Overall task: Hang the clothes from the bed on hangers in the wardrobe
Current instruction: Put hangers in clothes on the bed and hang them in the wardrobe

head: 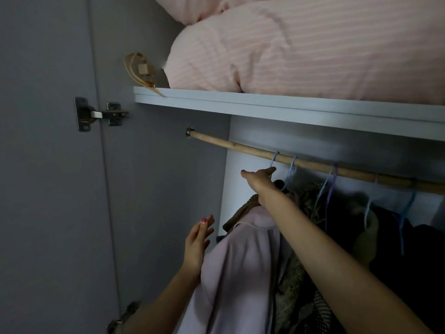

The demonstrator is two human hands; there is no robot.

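Observation:
A pale pink garment (240, 268) hangs from the wooden rail (240, 147) on a light blue hanger whose hook (274, 159) sits over the rail. My right hand (261, 180) reaches up just below that hook, fingers straight, holding nothing. My left hand (196, 244) lies with straight fingers against the garment's left shoulder. Behind it hang several other clothes, a brown knit (243, 208) and dark pieces (409, 249), on blue and purple hangers (328, 184).
A grey shelf (265, 107) above the rail carries pink striped bedding (301, 49) and a small tan item (142, 68). The open wardrobe door (48, 165) with metal hinges (101, 114) stands at the left. The rail's left stretch is bare.

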